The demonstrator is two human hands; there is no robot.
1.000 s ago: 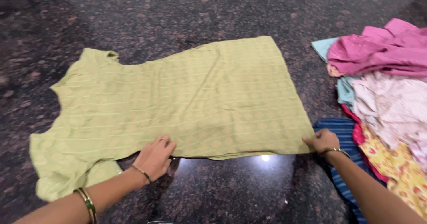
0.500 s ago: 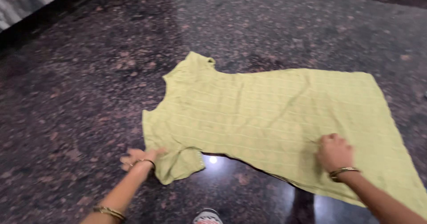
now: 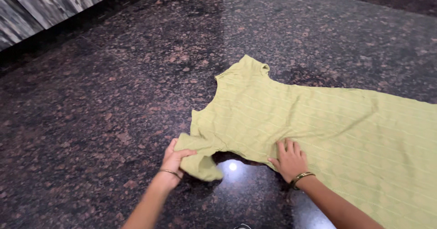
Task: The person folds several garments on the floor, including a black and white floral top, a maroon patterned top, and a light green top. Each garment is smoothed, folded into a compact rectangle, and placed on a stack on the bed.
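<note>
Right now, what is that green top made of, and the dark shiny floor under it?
The green top looks like soft woven or knitted cloth, maybe cotton: matte, with thin pale stripes, and its sleeve crumples limply in the left hand. The floor looks like polished stone, probably granite: dark with reddish-brown speckles, glossy enough to mirror a lamp as a bright spot.

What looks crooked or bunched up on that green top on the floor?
The near sleeve of the green top is bunched and folded under, pinched by the left hand, while the rest lies mostly flat on the dark stone floor. The right hand presses flat on the near edge. No tears or stains show.
</note>
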